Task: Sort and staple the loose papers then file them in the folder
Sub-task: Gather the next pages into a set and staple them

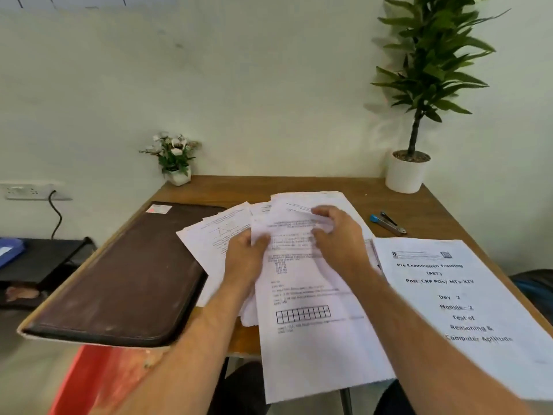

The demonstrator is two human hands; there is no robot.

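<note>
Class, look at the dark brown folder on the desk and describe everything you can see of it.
The folder is dark brown, leather-like, with rounded corners and a stitched edge. It lies flat and closed on the left side of the wooden desk, its near end at the desk's front edge. A small pink and white label sits near its far end. Loose papers lie against its right edge. Neither hand touches it.

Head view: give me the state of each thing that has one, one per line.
Folder: closed, flat on desk.
Loose papers: fanned out, unstapled.
Printed booklet: face up, set aside.
Stapler: lying untouched.
Left hand: pinching a sheet.
Right hand: fingers curled on sheets.
</note>
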